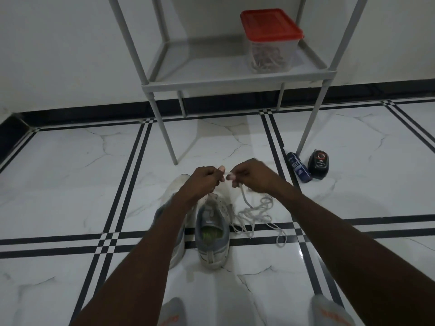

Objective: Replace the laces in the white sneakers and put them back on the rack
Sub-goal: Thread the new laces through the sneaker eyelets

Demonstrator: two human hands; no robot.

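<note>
Two white sneakers stand side by side on the floor, heels toward me. The right sneaker (pixel 213 234) has a grey collar and loose eyelets; the left sneaker (pixel 173 184) is mostly hidden under my left forearm. My left hand (pixel 203 178) and my right hand (pixel 249 176) hover above the toes, each pinching a white lace end. A tangle of white lace (pixel 257 214) trails from my right hand onto the floor to the right of the shoes.
A grey rack (pixel 211 83) stands against the wall ahead, holding a clear container with a red lid (pixel 270 41) on its low shelf. A dark blue bottle (pixel 299 170) and a black shoe-polish applicator (pixel 318 164) lie by its right front leg. My socked feet show at the bottom edge.
</note>
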